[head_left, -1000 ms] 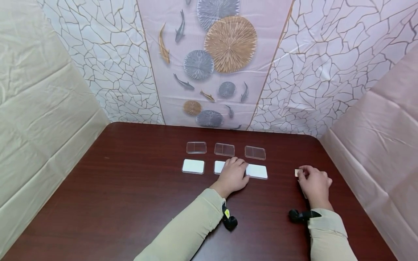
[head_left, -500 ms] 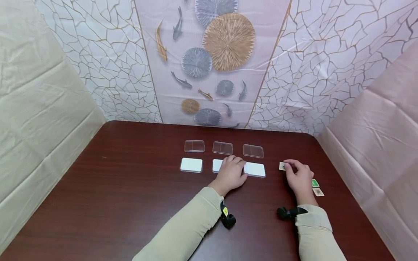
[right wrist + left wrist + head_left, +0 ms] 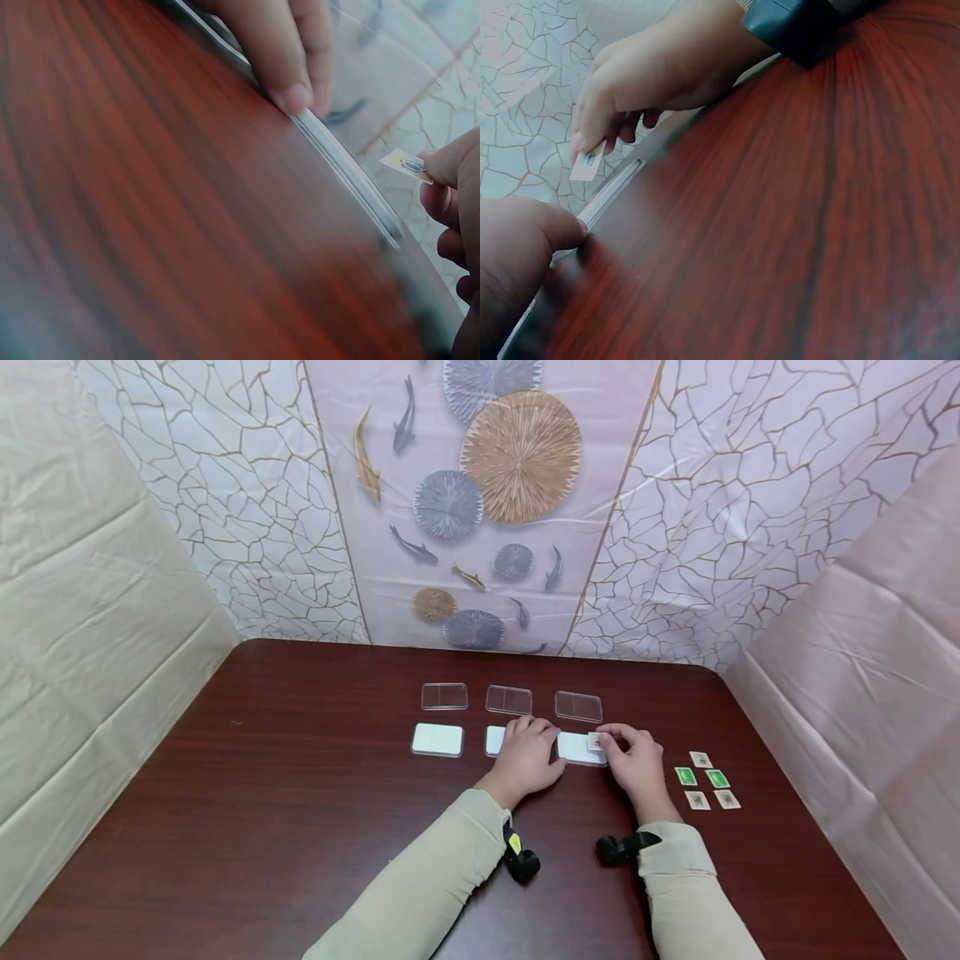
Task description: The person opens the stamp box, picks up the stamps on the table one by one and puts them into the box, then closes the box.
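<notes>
In the head view, my right hand pinches a small cream stamp between thumb and fingers, above the right end of the rightmost flat white-filled plastic case. The wrist views show the stamp tilted in the air, a dark printed picture on it, apart from the case. My left hand holds that case at its left end, thumb at the near edge and fingers at the far side. It also covers part of the middle white case.
A third white case lies at the left. Three clear lids form a row behind. Right of my right hand lie several loose stamps, including a cream one and a green one. A patterned cloth hangs behind the table.
My right hand has moved left from the loose stamps to the rightmost case, carrying one stamp and uncovering the others. The left hand has stayed on the case.
</notes>
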A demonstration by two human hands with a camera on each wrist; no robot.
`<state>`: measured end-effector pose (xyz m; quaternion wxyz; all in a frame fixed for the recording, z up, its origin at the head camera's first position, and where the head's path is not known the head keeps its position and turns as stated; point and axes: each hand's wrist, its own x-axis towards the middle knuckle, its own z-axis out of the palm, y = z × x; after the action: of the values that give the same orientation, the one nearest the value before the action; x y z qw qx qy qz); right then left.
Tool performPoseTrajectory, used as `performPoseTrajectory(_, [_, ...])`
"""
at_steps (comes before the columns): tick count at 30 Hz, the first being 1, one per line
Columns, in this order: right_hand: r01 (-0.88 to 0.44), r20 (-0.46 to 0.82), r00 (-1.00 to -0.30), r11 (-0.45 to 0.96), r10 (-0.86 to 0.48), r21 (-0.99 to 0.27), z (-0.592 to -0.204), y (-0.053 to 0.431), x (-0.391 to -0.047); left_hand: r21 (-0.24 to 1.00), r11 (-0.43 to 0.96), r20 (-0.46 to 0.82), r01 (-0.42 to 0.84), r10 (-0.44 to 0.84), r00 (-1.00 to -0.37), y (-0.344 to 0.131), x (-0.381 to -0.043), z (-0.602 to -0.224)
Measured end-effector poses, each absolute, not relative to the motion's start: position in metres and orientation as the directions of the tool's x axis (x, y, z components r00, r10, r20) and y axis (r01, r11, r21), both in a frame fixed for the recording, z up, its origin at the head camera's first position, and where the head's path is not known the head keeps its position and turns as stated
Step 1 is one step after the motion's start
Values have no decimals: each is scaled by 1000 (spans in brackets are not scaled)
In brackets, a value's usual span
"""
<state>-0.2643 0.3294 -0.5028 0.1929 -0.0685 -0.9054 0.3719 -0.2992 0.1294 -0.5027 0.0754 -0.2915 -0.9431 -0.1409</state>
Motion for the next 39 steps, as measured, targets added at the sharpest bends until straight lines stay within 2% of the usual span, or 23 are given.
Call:
performPoseTrajectory(7, [-116, 352, -920, 740, 171, -663, -502, 309, -270, 233, 793, 203, 563, 526, -826, 129, -299, -502])
performPoseTrajectory(14, [-183, 421, -903, 813, 83, -553, -503, 297, -273, 206, 794, 230, 572, 529, -817, 129, -299, -501])
performPoseTrajectory(20, [-172, 424, -904, 867, 49, -468, -505, 293, -276, 192, 802, 240, 566, 520, -819, 130, -299, -503])
performPoseTrajectory(39, [-151, 391, -920, 916, 8, -373, -502, 289, -274, 194, 805, 245, 561, 515, -822, 130, -299, -503])
